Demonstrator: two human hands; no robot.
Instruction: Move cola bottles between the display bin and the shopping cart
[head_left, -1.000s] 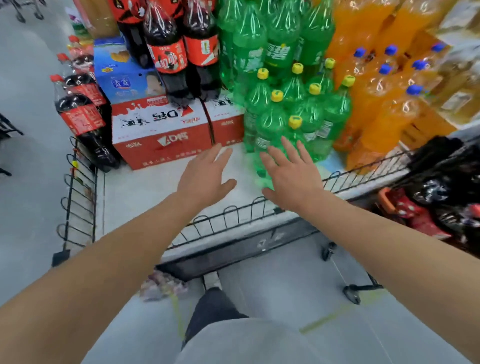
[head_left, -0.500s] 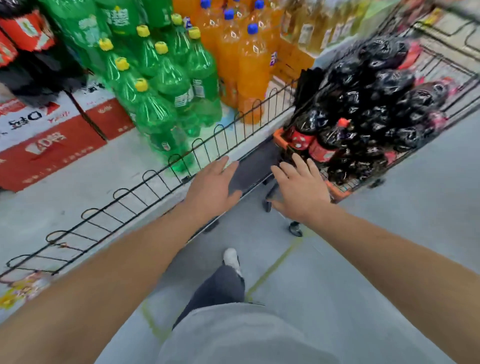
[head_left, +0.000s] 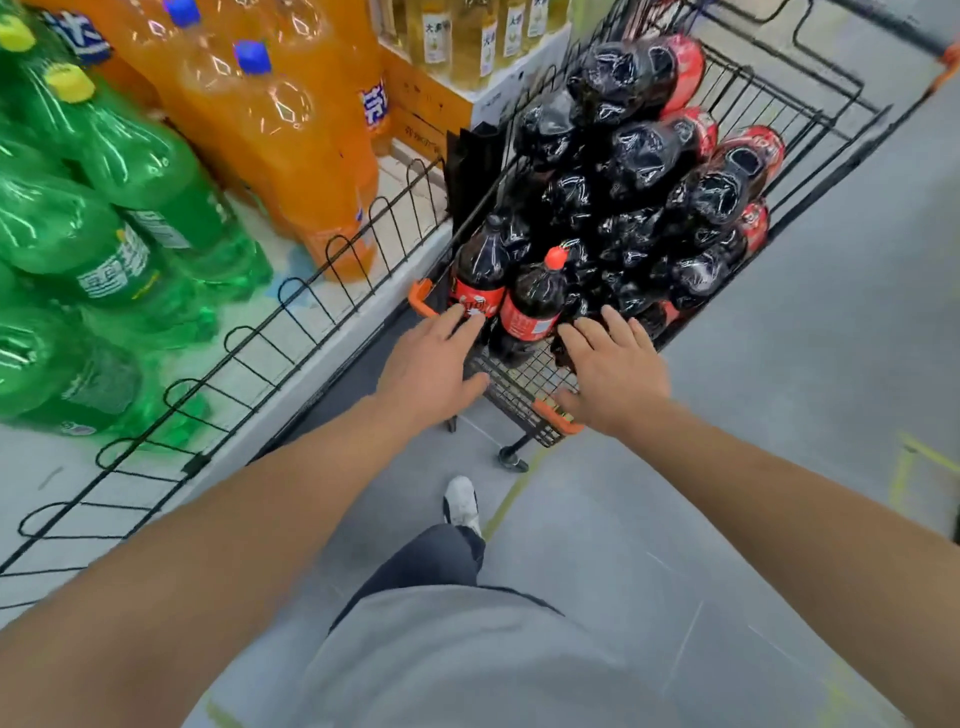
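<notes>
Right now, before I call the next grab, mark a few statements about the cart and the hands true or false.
1. The shopping cart holds many cola bottles. True.
2. The left hand grips a bottle. False: its fingers are straight, holding nothing.
3. The nearest upright cola bottle has a red cap. True.
4. The right hand holds a green bottle. False: it is open at the cart's near end.

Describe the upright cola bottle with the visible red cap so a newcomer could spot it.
Find the cart heaped with cola bottles. At its near end two stand upright by the hands. It is the bottle on the right, the only one showing a red cap.
</notes>
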